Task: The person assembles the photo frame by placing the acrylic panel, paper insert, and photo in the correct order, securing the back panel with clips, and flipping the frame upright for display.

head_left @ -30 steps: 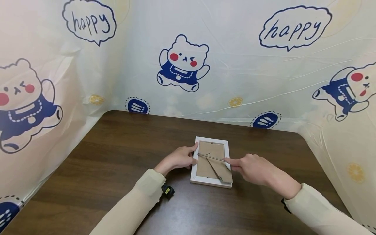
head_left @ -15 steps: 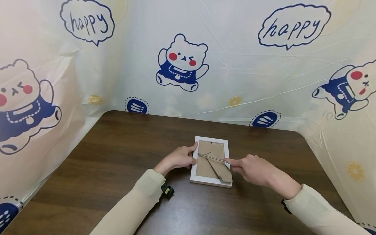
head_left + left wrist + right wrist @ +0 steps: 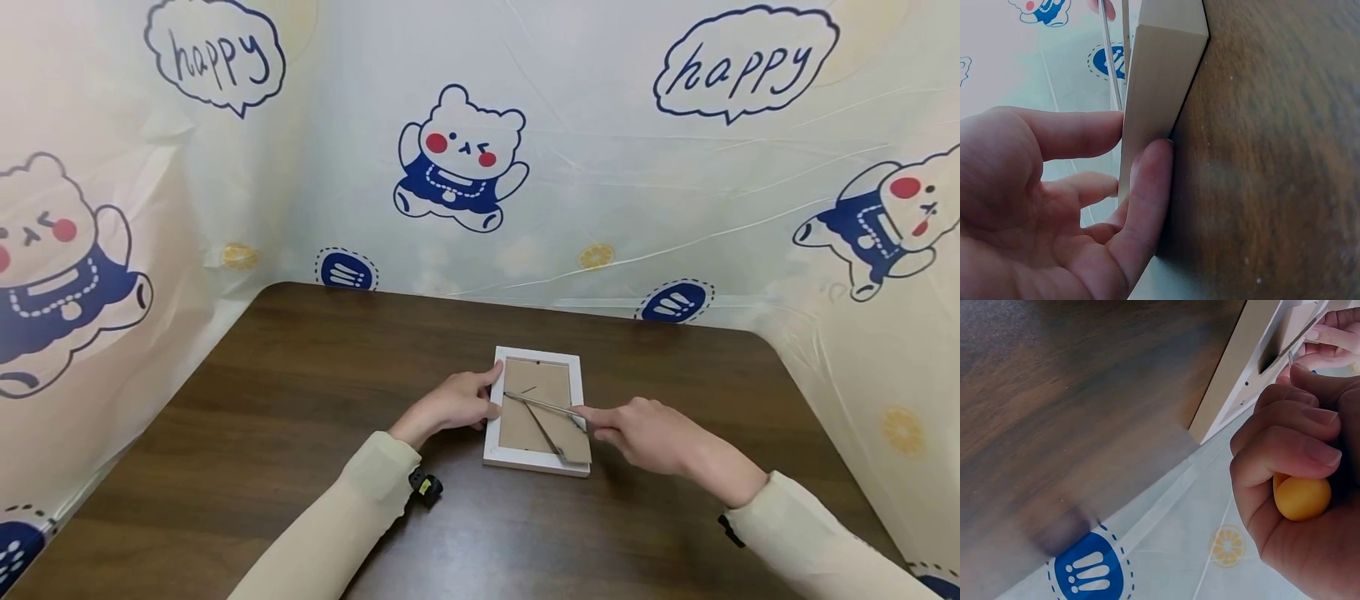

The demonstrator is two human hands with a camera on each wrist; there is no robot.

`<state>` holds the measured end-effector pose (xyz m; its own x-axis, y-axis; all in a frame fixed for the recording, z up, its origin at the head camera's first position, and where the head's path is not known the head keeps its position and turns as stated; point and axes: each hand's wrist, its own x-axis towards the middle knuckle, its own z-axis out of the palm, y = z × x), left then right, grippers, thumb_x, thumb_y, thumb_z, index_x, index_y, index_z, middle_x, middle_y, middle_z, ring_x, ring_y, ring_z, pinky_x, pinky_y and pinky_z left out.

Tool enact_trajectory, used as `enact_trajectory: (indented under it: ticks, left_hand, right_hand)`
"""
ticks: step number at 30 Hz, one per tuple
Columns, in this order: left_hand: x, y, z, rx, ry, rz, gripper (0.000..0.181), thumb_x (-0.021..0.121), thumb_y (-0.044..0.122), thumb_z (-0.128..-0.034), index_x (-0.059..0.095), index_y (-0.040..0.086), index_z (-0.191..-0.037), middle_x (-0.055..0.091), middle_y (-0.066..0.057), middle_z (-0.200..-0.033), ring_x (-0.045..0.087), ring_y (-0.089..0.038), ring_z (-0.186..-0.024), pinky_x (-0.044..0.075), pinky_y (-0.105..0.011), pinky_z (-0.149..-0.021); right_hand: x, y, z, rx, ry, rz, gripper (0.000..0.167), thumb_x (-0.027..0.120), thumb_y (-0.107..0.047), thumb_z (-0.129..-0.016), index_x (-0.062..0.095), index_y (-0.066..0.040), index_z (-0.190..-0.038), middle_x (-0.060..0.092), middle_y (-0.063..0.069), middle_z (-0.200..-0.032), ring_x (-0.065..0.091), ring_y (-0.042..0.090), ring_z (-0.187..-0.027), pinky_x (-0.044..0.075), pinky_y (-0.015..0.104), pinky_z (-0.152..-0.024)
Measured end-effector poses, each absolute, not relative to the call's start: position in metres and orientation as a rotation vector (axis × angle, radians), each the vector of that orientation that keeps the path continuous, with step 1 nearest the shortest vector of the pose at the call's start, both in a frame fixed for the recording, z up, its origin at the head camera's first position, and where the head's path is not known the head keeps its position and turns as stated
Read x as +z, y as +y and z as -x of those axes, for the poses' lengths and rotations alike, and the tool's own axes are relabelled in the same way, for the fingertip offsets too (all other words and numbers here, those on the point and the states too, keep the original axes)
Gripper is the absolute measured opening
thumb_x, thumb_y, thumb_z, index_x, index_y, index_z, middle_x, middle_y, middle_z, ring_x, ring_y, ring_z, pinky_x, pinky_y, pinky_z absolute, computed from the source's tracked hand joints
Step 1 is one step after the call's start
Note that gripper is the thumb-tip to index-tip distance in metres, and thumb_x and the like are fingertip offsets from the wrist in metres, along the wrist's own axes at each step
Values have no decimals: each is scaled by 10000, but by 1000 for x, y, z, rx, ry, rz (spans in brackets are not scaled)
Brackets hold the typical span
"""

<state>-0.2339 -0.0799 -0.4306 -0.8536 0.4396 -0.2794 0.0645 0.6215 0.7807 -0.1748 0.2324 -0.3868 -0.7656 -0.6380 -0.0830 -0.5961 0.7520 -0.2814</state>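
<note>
A white picture frame [image 3: 533,461] lies back side up on the table, its brown backing board [image 3: 551,383] showing with a thin strut slanting across it. My left hand [image 3: 453,403] grips the frame's left edge; in the left wrist view the fingers [image 3: 1147,187] press against its pale side [image 3: 1160,81]. My right hand [image 3: 648,433] is curled round a tool with a yellow handle [image 3: 1302,497]. The tool's thin metal shaft [image 3: 540,403] reaches left over the backing, its tip by the frame's left inner edge. The board's lower right corner overlaps the frame.
The brown wooden table [image 3: 300,358] extends round the frame. Behind it and at both sides hangs a pale printed curtain [image 3: 585,183] with bears and lettering. Black straps show at both wrists.
The head view has shifted slightly. Both hands, the tool and the picture frame keep nearly the same positions relative to one another.
</note>
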Motion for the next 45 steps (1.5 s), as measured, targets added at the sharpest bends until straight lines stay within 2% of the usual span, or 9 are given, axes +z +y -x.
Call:
enact_trajectory:
  ticks: [6, 16, 24, 28, 34, 39, 45]
  left_hand:
    - [-433, -79, 235, 1126, 2403, -400, 801, 710, 148, -997, 296, 192, -1682, 592, -98, -927, 660, -194, -724, 543, -304, -695]
    - [-433, -79, 235, 1132, 2407, -394, 807, 713, 142, -990, 301, 195, -1681, 592, -100, -929, 659, -193, -725, 553, -303, -701]
    - [-433, -79, 235, 1133, 2408, -395, 800, 712, 141, -992, 306, 189, -1679, 589, -108, -929, 655, -200, -722, 555, -310, -697]
    - [-433, -79, 235, 1125, 2409, -388, 797, 713, 153, -996, 306, 197, -1680, 597, -110, -946, 662, -201, -734, 556, -313, -704]
    - [-432, -79, 235, 1121, 2415, -393, 800, 712, 149, -996, 301, 190, -1682, 595, -108, -926, 657, -204, -725, 551, -309, -696]
    - [-432, -79, 235, 1119, 2415, -384, 795, 712, 155, -1000, 303, 193, -1681, 597, -107, -935, 656, -203, -732, 544, -310, -695]
    - [-432, -79, 234, 1152, 2400, -386, 802, 718, 134, -992, 306, 189, -1677, 594, -95, -907, 659, -194, -713, 565, -309, -695]
  right_hand:
    - [-390, 235, 175, -368, 2756, 949, 469, 641, -171, -1071, 593, -187, -1538, 796, 12, -1065, 461, 11, -569, 480, 270, -638]
    - [-397, 236, 174, -441, 2736, 956, 481, 651, -159, -1066, 585, -171, -1543, 785, 10, -1046, 443, 5, -570, 472, 260, -645]
    - [-402, 236, 172, -499, 2704, 922, 496, 646, -160, -1069, 562, -145, -1558, 748, -12, -920, 349, 14, -536, 456, 256, -621]
    - [-403, 236, 170, -515, 2691, 907, 501, 640, -165, -1074, 549, -145, -1567, 648, -66, -765, 326, 10, -526, 454, 249, -619]
    - [-404, 236, 171, -535, 2678, 908, 507, 638, -160, -1074, 542, -142, -1572, 696, -36, -825, 324, 9, -532, 449, 250, -607]
    - [-407, 237, 170, -544, 2670, 869, 521, 629, -165, -1079, 521, -160, -1588, 453, -108, -660, 287, 16, -511, 406, 239, -537]
    - [-409, 237, 168, -469, 2752, 939, 508, 638, -169, -1073, 548, -189, -1573, 475, -146, -645, 386, -2, -534, 451, 250, -590]
